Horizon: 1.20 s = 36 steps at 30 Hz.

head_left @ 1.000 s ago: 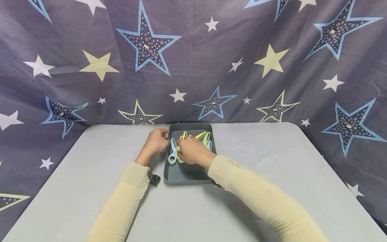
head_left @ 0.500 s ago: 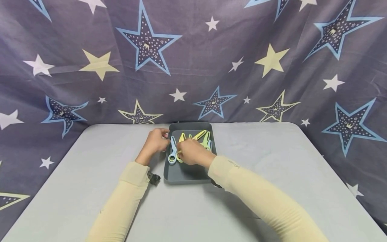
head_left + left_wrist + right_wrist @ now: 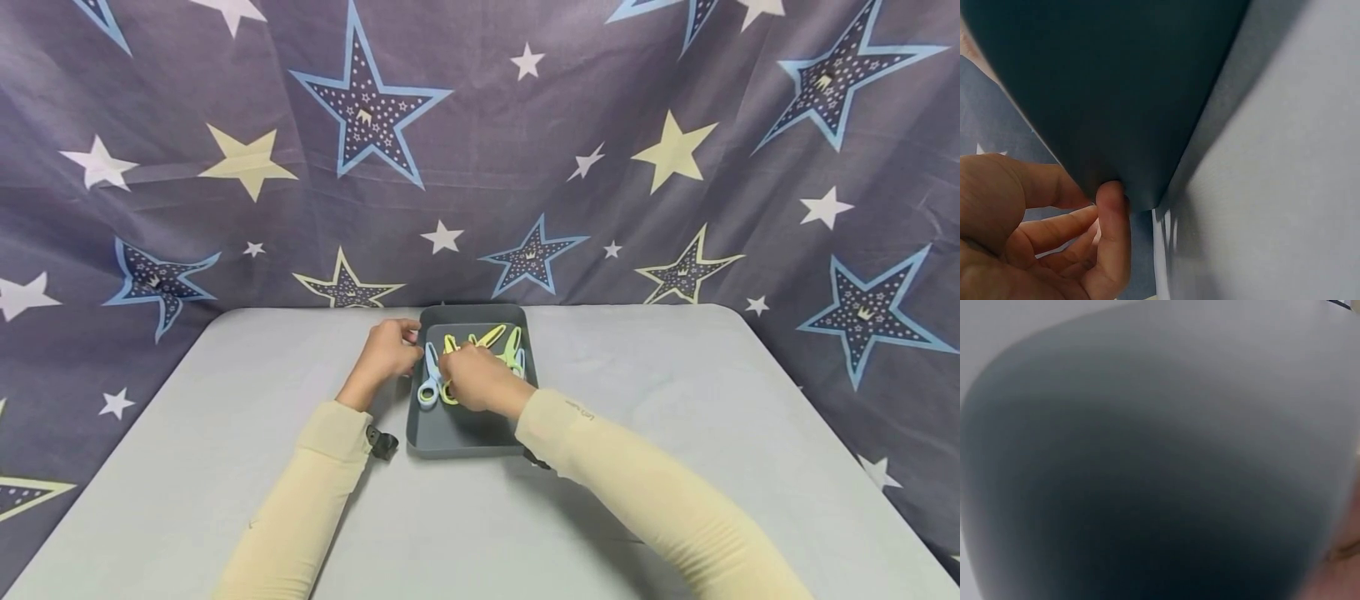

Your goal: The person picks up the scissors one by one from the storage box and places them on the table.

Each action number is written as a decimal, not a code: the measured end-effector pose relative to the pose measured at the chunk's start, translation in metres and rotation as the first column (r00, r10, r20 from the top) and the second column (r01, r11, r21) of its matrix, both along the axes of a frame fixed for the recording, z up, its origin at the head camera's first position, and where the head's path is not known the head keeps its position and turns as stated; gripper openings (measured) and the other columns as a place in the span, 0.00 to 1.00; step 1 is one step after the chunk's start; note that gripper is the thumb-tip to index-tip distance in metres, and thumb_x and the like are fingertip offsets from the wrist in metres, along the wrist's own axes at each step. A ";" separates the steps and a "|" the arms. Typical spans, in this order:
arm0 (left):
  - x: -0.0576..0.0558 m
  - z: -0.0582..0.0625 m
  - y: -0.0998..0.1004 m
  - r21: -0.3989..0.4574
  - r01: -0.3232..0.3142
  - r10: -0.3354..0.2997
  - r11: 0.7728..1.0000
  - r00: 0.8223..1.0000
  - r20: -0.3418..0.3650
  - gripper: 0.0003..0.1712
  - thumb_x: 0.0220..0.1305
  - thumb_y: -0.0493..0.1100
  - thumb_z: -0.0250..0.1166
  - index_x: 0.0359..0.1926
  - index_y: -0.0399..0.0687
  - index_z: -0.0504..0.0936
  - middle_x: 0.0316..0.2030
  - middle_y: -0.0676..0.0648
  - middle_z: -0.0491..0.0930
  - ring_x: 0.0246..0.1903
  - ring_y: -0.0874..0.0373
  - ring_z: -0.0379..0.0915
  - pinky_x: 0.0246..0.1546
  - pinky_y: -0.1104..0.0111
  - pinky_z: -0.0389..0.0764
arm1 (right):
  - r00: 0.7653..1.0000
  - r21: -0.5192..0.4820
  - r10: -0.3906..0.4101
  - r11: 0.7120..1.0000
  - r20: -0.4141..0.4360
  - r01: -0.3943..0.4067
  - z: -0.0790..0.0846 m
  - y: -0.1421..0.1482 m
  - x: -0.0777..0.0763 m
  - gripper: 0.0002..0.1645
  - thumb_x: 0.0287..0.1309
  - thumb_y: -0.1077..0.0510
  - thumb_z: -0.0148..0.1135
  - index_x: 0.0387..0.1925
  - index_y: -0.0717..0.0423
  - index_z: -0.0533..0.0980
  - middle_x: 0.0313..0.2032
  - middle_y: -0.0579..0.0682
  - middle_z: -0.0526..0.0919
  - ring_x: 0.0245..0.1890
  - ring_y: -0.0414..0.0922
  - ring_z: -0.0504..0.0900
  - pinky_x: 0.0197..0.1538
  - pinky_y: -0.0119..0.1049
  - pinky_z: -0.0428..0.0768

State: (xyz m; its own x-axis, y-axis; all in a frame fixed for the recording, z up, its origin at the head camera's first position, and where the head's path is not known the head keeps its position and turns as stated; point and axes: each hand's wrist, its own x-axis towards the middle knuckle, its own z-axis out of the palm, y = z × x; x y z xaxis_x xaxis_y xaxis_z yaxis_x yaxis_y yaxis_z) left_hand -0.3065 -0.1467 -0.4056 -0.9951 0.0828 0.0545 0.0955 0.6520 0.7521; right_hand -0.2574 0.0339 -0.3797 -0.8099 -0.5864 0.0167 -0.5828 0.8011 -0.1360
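From the near edge of the white cloth-covered desk (image 3: 637, 375), two cream sleeves (image 3: 281, 500) reach over to a dark-grey, rounded rectangular tray (image 3: 446, 435) standing at the desk's far edge, about midway between its corners. Inside, the person's right grip (image 3: 480, 379) bends down over slim yellow scissors (image 3: 450, 341); it seems clamped on them, though the fingertips are hidden and the right wrist view is mostly blur. Just beside, towards the desk's left edge, lie light-blue scissors (image 3: 433, 373). The left grip (image 3: 387, 348) pinches the tray's left rim, as a second ago.

What differs is small: less of the yellow tip shows past the right grip than half a second ago, and its lower loop shows more. Farther in, second yellow scissors (image 3: 491, 336) sit slightly more to the left, while pale-green scissors (image 3: 513, 345) stay near the tray's right wall. All remain in the tray, so the handling looks like fine shifting among them, with the left grip steadying the tray.
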 end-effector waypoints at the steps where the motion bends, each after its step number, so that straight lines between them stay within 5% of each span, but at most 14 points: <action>1: 0.000 0.000 0.000 0.002 0.000 0.000 1.000 1.000 0.003 0.31 0.56 0.29 0.63 0.64 0.30 0.76 0.47 0.33 0.82 0.19 0.60 0.81 0.23 0.70 0.89 | 1.000 0.008 0.005 1.000 -0.009 -0.005 0.000 0.000 0.001 0.07 0.58 0.65 0.65 0.38 0.53 0.83 0.35 0.48 0.85 0.41 0.49 0.81 0.47 0.44 0.83; 8: 0.001 0.000 0.000 -0.002 -0.005 0.005 1.000 1.000 0.023 0.32 0.56 0.29 0.64 0.65 0.31 0.76 0.48 0.35 0.81 0.21 0.59 0.82 0.24 0.70 0.89 | 1.000 0.093 -0.010 0.996 -0.014 0.012 -0.001 -0.003 0.002 0.05 0.64 0.60 0.64 0.41 0.51 0.81 0.36 0.47 0.85 0.44 0.51 0.82 0.57 0.50 0.80; 18: 0.001 0.000 0.001 -0.004 0.001 -0.001 1.000 1.000 0.031 0.32 0.57 0.29 0.63 0.65 0.31 0.76 0.48 0.34 0.81 0.21 0.59 0.81 0.24 0.69 0.89 | 0.997 0.157 -0.069 0.985 0.020 0.065 0.000 -0.003 0.008 0.06 0.67 0.56 0.64 0.45 0.48 0.78 0.45 0.59 0.82 0.50 0.60 0.78 0.36 0.45 0.87; 22: 0.001 0.001 0.001 0.002 0.002 -0.002 1.000 0.999 0.033 0.32 0.57 0.29 0.64 0.65 0.31 0.75 0.49 0.34 0.81 0.23 0.57 0.82 0.25 0.69 0.89 | 0.999 0.144 -0.043 0.989 0.014 0.041 -0.001 0.000 0.009 0.07 0.68 0.56 0.64 0.46 0.48 0.77 0.44 0.57 0.82 0.48 0.58 0.76 0.34 0.43 0.85; 29: 0.003 0.002 0.001 0.018 -0.002 0.002 1.000 0.999 0.037 0.33 0.57 0.29 0.64 0.66 0.31 0.75 0.50 0.32 0.80 0.25 0.55 0.84 0.25 0.69 0.89 | 0.999 0.130 0.042 0.991 0.001 -0.042 -0.003 0.006 0.008 0.07 0.69 0.55 0.63 0.47 0.47 0.75 0.43 0.53 0.82 0.49 0.54 0.75 0.46 0.44 0.81; 36: 0.003 0.002 0.001 0.022 -0.005 0.004 1.000 1.000 0.030 0.33 0.56 0.29 0.63 0.66 0.31 0.75 0.49 0.33 0.80 0.24 0.56 0.83 0.24 0.69 0.89 | 0.999 0.104 0.024 0.994 -0.023 -0.021 0.001 0.013 0.011 0.09 0.70 0.54 0.61 0.50 0.45 0.75 0.47 0.61 0.77 0.49 0.61 0.75 0.34 0.41 0.85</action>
State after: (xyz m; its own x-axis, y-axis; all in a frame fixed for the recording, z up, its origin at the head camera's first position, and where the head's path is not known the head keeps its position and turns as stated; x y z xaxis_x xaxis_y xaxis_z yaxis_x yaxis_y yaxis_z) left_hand -0.3038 -0.1457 -0.4040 -0.9966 0.0776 0.0267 0.0700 0.6353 0.7691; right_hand -0.2469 0.0464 -0.3786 -0.7964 -0.6042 -0.0261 -0.6031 0.7967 -0.0385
